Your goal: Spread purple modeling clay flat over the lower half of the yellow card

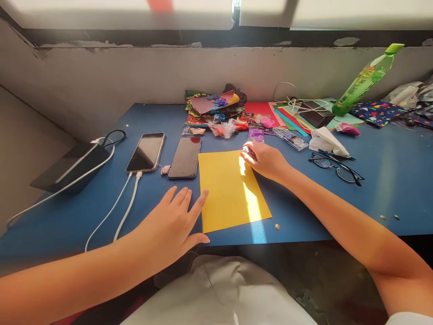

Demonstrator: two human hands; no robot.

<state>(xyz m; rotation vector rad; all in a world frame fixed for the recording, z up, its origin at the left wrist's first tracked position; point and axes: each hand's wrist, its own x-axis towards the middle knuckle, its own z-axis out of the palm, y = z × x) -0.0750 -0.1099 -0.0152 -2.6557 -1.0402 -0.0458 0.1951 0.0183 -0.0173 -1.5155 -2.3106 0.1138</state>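
A yellow sheet of paper lies flat on the blue table in front of me. My left hand rests open beside the sheet's near left corner, fingers spread, fingertips touching its left edge. My right hand sits at the sheet's far right corner, fingers curled and pinched on that corner.
Two phones lie left of the sheet, with white cables and a dark power bank. Coloured paper scraps, small bags, a clear case, glasses, a tissue and a green bottle crowd the back and right.
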